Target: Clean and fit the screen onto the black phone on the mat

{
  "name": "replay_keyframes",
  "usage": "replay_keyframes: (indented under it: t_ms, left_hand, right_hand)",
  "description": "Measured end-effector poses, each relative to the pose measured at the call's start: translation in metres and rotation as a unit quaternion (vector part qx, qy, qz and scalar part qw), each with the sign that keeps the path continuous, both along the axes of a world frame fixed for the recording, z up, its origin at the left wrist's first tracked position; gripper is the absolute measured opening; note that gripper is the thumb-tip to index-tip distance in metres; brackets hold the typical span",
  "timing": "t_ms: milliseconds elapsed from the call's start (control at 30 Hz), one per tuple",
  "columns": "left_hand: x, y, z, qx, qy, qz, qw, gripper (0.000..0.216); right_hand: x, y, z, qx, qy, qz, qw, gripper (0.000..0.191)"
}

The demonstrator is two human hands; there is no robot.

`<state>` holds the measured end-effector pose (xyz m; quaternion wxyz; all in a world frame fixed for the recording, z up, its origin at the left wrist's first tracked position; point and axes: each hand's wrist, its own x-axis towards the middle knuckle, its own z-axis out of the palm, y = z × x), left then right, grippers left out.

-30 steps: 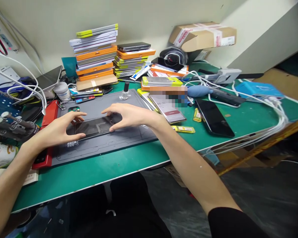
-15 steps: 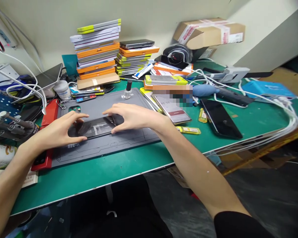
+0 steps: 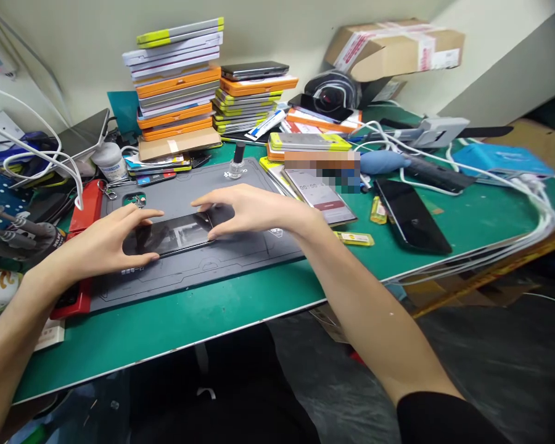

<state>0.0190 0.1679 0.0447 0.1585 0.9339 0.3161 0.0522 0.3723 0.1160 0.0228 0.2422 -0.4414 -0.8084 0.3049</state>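
Grey mat (image 3: 259, 250) underlies the work, prob. to spare glass & bench (image 3: 166, 336). Dark phone-like slab (image 3: 178, 234) sits over mat's left-centre, long side crosswise; flat or slightly raised, can't tell. L hand (image 3: 113, 237) clamped on its left end, thumb on near edge, fingers round far side; R hand (image 3: 254, 211) same at right end, prob. so rims take the grip & face is clear. Small bottle (image 3: 235, 165) w/ blk cap upright near mat's far edge, prob. parked clear of elbows yet reachable. Lit phone (image 3: 321, 196) face up just beside mat, prob. for quick glances.
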Motion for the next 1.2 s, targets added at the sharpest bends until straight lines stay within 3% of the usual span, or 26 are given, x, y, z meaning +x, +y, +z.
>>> replay_keyframes:
  t_ms: [133,333,667,1200]
  left_hand:
    - [0.0007,0.0012,-0.0007,0.003,-0.001,-0.006,1.000,0.090]
    - [0.0010,0.0008,0.0004,-0.005,-0.002,-0.005,1.000,0.090]
    - [0.0027,-0.0015,0.0037,0.002,0.016,-0.006,1.000,0.088]
    - [0.0033,-0.0014,0.0043,0.000,0.023,-0.008,1.000,0.088]
  right_hand:
    - [0.0061,0.0024,0.0028,-0.032,0.047,-0.003,0.998,0.054]
    - [0.0062,0.0038,0.0022,-0.038,0.076,0.004,0.996,0.051]
    - [0.0075,0.0048,-0.0022,-0.014,-0.002,0.029,0.999,0.066]
    - [0.0066,0.0051,-0.0017,-0.004,-0.029,0.040,0.999,0.062]
